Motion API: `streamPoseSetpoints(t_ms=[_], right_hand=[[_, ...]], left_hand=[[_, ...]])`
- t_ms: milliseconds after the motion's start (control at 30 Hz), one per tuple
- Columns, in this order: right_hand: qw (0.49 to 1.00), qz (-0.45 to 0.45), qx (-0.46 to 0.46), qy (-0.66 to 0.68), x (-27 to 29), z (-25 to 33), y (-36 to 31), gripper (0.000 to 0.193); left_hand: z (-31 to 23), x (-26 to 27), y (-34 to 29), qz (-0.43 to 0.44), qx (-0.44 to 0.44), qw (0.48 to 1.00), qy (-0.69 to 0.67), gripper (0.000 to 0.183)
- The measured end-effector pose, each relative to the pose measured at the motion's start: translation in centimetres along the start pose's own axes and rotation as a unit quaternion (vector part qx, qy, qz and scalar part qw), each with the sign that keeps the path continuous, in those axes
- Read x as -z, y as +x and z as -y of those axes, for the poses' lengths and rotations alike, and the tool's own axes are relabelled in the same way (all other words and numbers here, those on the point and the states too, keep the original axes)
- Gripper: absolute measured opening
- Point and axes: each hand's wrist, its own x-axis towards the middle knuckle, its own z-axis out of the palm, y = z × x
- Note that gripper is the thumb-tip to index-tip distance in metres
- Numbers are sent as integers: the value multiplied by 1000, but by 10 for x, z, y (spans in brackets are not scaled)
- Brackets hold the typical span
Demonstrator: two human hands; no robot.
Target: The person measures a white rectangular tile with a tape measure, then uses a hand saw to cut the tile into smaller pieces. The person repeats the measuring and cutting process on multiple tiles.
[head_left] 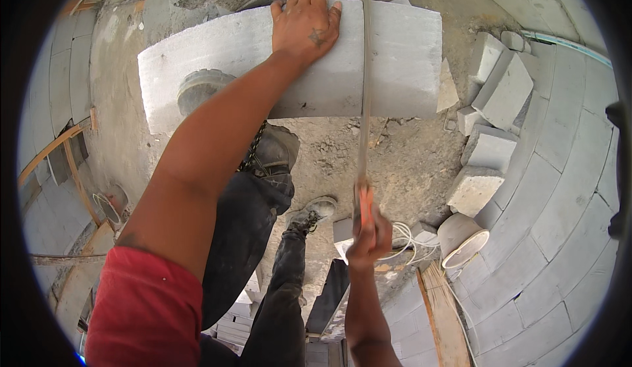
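A long white lightweight concrete block (401,57) lies crosswise in front of me. My left hand (306,28) is planted on its top, with the fingers bent over the far edge. In my right hand (370,238) is the orange handle of a handsaw (367,84), the fingers closed round it. Its long blade, seen almost edge-on, lies across the block to the right of my left hand and runs past the far edge. The toe of my boot (203,89) rests on the block's left part, half hidden by my left forearm. Whether the blade has cut in I cannot tell.
Broken block pieces (503,90) are heaped at the right, along a block wall (546,202). A bucket (463,240) lies tipped beside a white cable (411,243). My other boot (319,208) stands on the dusty floor (329,156). Wooden boards (442,314) lean at the lower right.
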Motion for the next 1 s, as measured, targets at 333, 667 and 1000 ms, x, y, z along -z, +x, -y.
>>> streamPoseSetpoints(t_ms=[333,667,1000], right_hand=[[996,-35,47,71,0,-1,-5,30],[981,-27,154,113,2,-21,3,36],[996,8,93,16,1,-8,23,35]], left_hand=[[-2,8,9,60,26,997,30,41],[-3,11,8,45,29,999,-3,41],[-2,5,8,42,30,999,2,42]])
